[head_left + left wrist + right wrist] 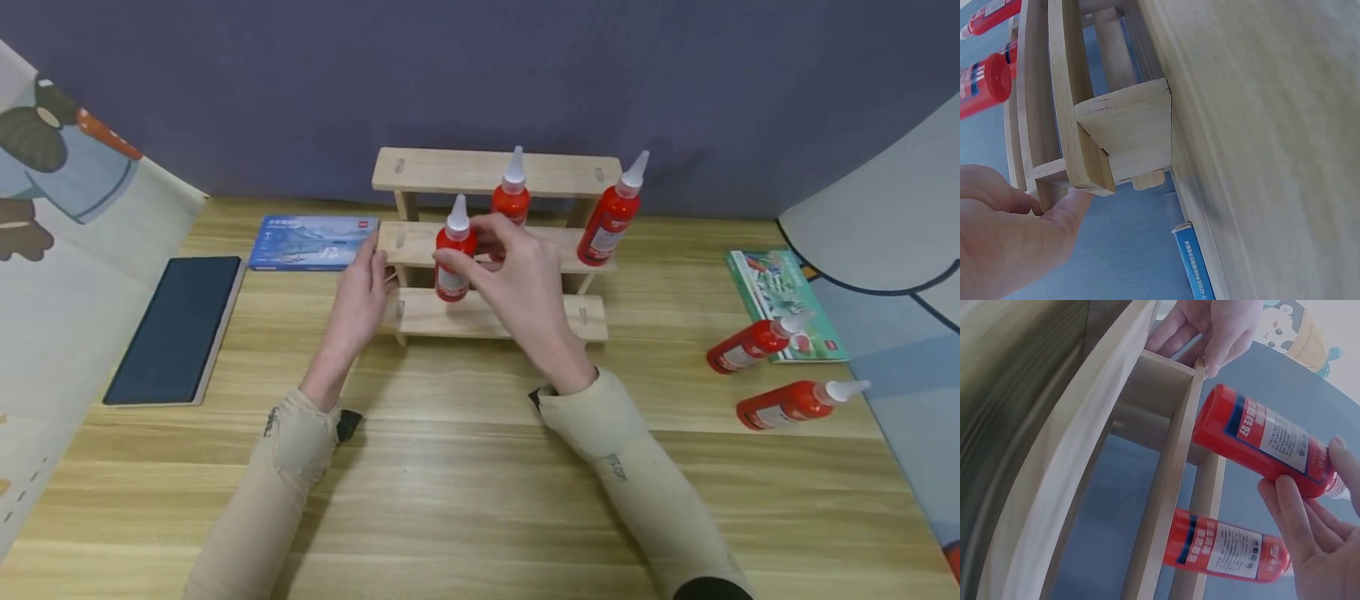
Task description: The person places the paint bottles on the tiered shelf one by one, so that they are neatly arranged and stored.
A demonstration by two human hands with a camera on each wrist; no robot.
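Observation:
My right hand (pixel 525 275) pinches a red bottle (pixel 452 268) with a white pointed cap near its top, over the left part of a three-step wooden rack (pixel 495 172). In the right wrist view the held bottle (pixel 1266 440) has its base beside the middle step's edge; whether they touch I cannot tell. Gripping the left end of the middle step (pixel 1032 81), my left hand (pixel 1016 231) has thumb and fingers on either side of the wood. Two more red bottles stand on the rack, one behind my right hand (pixel 511 202) and one at the right end (pixel 609 221).
Two red bottles (pixel 750 344) (pixel 787 405) stand on the table at the right, near a green box (pixel 795 292). A blue box (pixel 311 242) lies left of the rack, and a dark notebook (pixel 176 325) farther left. A dark blue panel (pixel 480 75) rises behind.

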